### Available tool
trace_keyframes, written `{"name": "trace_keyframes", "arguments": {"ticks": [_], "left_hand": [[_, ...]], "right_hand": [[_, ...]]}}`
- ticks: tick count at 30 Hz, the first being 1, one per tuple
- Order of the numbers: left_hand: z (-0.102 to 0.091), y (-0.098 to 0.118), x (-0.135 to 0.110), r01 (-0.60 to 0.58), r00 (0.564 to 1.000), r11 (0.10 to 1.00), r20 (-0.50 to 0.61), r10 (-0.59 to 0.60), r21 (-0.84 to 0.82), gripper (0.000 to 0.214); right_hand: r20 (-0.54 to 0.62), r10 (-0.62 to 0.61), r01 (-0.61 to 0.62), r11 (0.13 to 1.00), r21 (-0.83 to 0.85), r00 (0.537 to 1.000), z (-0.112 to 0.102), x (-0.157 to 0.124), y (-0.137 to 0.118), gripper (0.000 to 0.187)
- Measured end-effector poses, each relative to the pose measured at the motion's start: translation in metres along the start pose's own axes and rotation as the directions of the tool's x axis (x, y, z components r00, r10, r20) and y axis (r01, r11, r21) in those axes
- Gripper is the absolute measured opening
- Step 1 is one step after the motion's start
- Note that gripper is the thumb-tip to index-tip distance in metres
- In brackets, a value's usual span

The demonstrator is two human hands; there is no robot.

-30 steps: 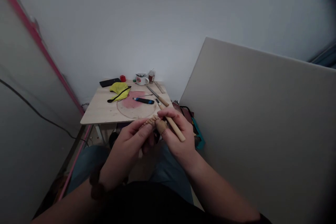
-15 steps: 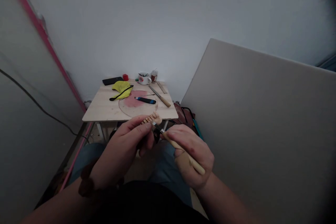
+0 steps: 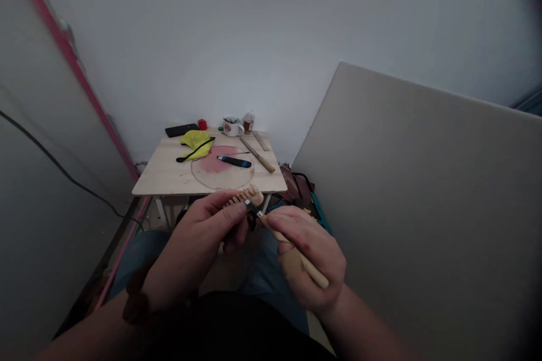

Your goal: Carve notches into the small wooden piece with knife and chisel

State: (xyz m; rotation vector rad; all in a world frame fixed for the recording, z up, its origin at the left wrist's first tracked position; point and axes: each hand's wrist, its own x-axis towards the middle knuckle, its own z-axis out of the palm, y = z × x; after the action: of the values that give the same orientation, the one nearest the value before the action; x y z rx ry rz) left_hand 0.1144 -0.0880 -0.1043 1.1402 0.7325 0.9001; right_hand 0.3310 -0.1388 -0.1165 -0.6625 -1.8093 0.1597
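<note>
My left hand [image 3: 207,231] is closed around a small pale wooden piece with carved notches [image 3: 245,196], held above my lap. My right hand [image 3: 309,256] grips a carving tool with a long wooden handle [image 3: 302,259]. Its short metal tip [image 3: 250,207] rests against the wooden piece just beside my left thumb. Both hands are close together in front of the small table.
A small wooden table [image 3: 169,177] stands ahead with a round clear board [image 3: 220,175], a blue-handled knife [image 3: 234,162], a yellow cloth [image 3: 195,140], a mug [image 3: 232,127], a phone [image 3: 181,130] and wood-handled tools [image 3: 260,158]. A large pale panel [image 3: 423,192] leans at the right. Bags [image 3: 302,189] lie under the table's right side.
My right hand has shifted from above the wooden piece down and right, re-gripping the tool so its tip points at the piece. The left hand stayed almost still.
</note>
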Motion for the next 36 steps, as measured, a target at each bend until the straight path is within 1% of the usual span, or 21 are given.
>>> {"name": "trace_keyframes", "arguments": {"ticks": [2,3,6,9,14,22,27,36], "left_hand": [[-0.001,-0.003,0.001,0.014,1.0,1.0,-0.012,-0.014,-0.019,0.024],[-0.001,-0.005,0.002,0.02,0.999,0.999,-0.025,-0.021,-0.026,0.023],[0.0,-0.007,0.004,0.032,0.997,0.999,-0.07,-0.034,-0.04,0.035],[0.001,-0.006,0.004,0.047,0.996,0.998,-0.08,-0.049,-0.028,0.041],[-0.002,-0.003,0.004,0.066,0.996,0.998,-0.055,-0.065,0.022,0.046],[0.0,-0.001,0.005,0.025,0.999,0.999,-0.024,-0.025,0.028,0.042],[0.004,0.0,0.004,0.032,0.999,0.999,-0.003,-0.032,0.021,0.039],[0.005,0.0,0.005,0.035,0.999,0.998,0.004,-0.036,0.051,0.045]], "right_hand": [[0.017,0.002,-0.002,1.0,-0.013,1.0,-0.001,0.001,-0.002,0.057],[0.024,0.007,-0.006,1.0,-0.02,1.0,-0.001,0.001,-0.004,0.057],[0.045,0.03,-0.029,0.999,-0.036,0.999,-0.002,0.001,-0.007,0.057],[0.054,0.048,-0.046,0.998,-0.032,0.997,-0.003,-0.001,-0.009,0.058],[0.051,0.069,-0.068,0.997,-0.024,0.996,-0.003,-0.003,-0.011,0.057],[0.072,0.048,-0.046,0.998,-0.034,0.996,-0.007,-0.004,-0.011,0.057],[0.088,0.018,-0.014,0.999,-0.044,0.996,-0.012,-0.008,-0.01,0.06],[0.113,-0.008,0.014,0.998,-0.057,0.994,-0.015,-0.01,-0.006,0.06]]}}
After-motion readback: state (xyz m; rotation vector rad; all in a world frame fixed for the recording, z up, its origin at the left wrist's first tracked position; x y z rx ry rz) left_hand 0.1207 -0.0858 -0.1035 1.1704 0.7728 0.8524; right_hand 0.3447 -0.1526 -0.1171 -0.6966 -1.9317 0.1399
